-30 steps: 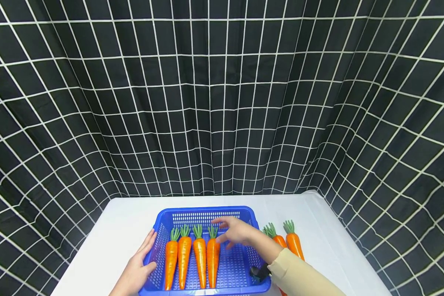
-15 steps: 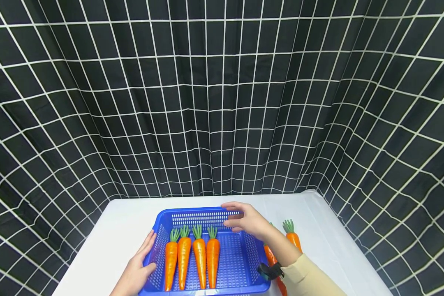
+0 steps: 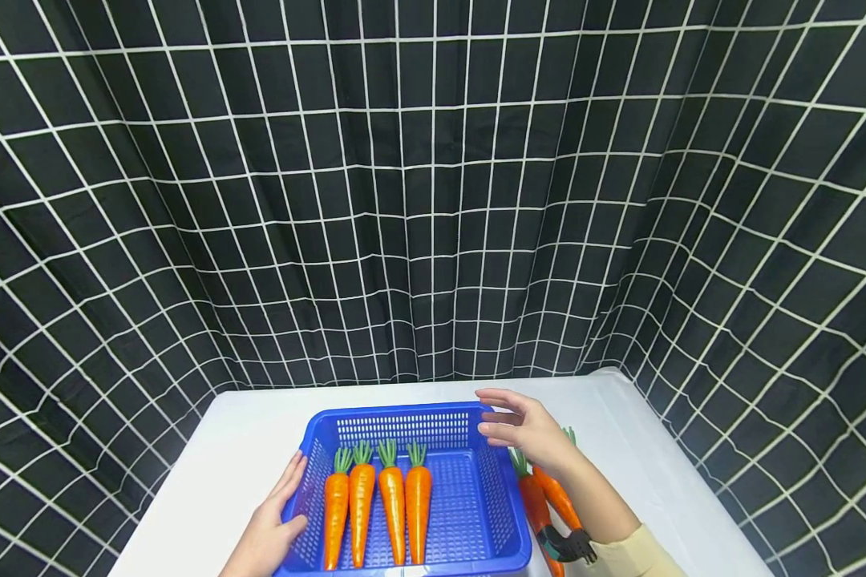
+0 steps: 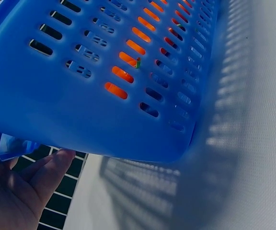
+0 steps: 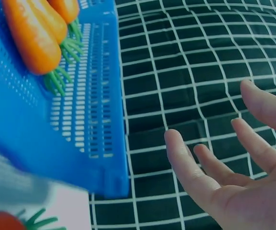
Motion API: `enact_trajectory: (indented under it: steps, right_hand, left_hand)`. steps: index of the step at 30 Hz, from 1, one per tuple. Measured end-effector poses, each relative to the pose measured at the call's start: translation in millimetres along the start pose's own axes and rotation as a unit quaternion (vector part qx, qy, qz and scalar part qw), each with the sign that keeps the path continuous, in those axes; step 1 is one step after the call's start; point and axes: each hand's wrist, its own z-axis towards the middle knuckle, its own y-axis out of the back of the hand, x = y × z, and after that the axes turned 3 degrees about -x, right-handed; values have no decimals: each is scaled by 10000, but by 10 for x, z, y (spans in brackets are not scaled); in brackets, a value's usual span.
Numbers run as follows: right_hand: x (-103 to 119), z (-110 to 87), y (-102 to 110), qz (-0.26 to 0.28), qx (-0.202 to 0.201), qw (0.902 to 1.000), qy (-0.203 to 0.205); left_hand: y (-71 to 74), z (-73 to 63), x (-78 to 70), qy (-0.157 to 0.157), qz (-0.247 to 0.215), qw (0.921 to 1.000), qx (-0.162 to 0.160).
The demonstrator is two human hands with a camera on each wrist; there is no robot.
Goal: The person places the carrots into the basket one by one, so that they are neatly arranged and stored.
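My left hand [image 3: 265,525] rests at the left rim of a blue plastic basket [image 3: 451,525], its fingers stretched along the outside and the thumb at the rim. In the left wrist view, fingertips of the left hand [image 4: 35,184] reach the basket's rim. Inside the basket, several orange carrots with green tops, one of them the rightmost carrot [image 3: 418,513], lie side by side on the left. Above the basket's far right corner, my right hand [image 3: 530,429] hangs with loosely bent, spread fingers and holds nothing. The right wrist view shows the right hand [image 5: 234,187] apart from the basket wall.
Outside the basket's right wall, a carrot [image 3: 534,501] and a second carrot [image 3: 559,493] lie on the white table [image 3: 664,473], partly under my right forearm. A black strap [image 3: 566,545] is on the right wrist. A black curtain with white grid lines [image 3: 433,240] encloses the table.
My right hand has moved right, from over the rightmost carrot in the basket to the far right corner. The left hand and the carrots in the basket have stayed in place.
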Motion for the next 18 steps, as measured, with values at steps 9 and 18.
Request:
enact_trajectory:
  steps: [9,18]
  right_hand:
    - [-96,-168,240,-4,-295,9996,-21]
    - [-232,-283,421,-439,-673,9967,-137]
  left_hand:
    - [9,23,-2,156,148,9997,117]
    - [1,11,4,151,166,9997,75]
